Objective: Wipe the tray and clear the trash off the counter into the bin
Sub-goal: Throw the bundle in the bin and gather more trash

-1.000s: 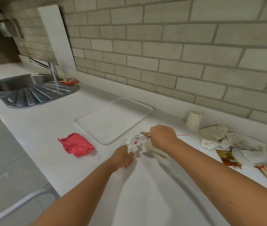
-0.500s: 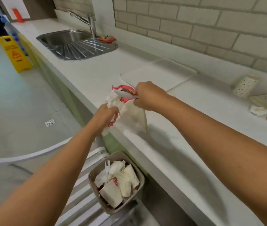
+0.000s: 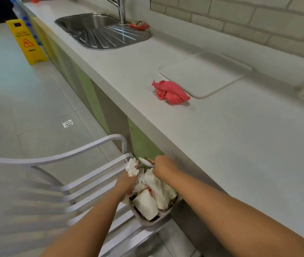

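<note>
My left hand (image 3: 127, 180) grips a crumpled napkin (image 3: 131, 168). My right hand (image 3: 163, 165) pinches a white plastic spoon (image 3: 143, 161) with wrapper scraps. Both loads hang directly over the heaped bin (image 3: 155, 222), with the left hand lower, so I judge a straight drop suffices.

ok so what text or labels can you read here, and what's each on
Yellow folding floor sign: two lines of dark text above a warning triangle, too blurred to read.
Orange packet beside the steel sink: dark print, unreadable.
Red-printed paper trash in the grey bin: too small to read.
Nothing is legible enough to quote.
</note>
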`<state>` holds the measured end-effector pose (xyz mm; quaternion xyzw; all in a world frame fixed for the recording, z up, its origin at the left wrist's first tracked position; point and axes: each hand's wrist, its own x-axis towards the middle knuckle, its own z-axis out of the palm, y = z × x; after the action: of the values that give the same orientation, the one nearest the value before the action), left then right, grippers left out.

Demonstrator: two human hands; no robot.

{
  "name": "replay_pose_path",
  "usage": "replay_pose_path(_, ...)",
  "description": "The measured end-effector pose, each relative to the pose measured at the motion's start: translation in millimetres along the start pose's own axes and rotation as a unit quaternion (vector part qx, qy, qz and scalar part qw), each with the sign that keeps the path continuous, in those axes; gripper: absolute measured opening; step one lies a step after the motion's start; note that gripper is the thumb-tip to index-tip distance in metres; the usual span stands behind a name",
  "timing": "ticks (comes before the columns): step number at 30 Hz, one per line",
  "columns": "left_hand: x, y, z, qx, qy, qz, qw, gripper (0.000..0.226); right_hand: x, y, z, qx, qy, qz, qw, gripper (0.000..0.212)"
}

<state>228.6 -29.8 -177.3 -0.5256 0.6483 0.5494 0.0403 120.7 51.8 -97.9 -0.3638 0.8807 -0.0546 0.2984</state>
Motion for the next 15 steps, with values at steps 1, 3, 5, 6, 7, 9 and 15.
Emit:
replay_pose_path(1,3,-5,2,0.008,0.000,0.007,1.000,0.012,3,4,8,0.007,-0.001,0.010,1.000,0.016)
replay_pose_path(3,11,-14,6,0.036,0.000,0.041,0.999,0.029,8,12,22,0.023,-0.006,0.032,0.999,0.025)
replay_pose_path(5,17,-18,9,0.075,-0.013,0.069,0.995,0.046,11,19,36,0.028,-0.019,0.041,0.999,0.030)
replay_pose_path(6,22,-19,12,0.097,-0.025,0.080,0.992,0.049,14,22,41,0.030,-0.025,0.042,0.998,0.032)
replay_pose_path(7,28,-21,15,0.126,-0.036,0.087,0.988,0.051,15,24,46,0.034,-0.027,0.042,0.998,0.033)
replay_pose_path(9,37,-22,21,0.187,-0.059,0.077,0.978,0.044,19,29,52,0.042,-0.032,0.050,0.997,0.033)
replay_pose_path(15,64,-37,32,0.292,-0.038,0.028,0.955,0.044,34,34,50,0.064,-0.057,0.084,0.993,0.033)
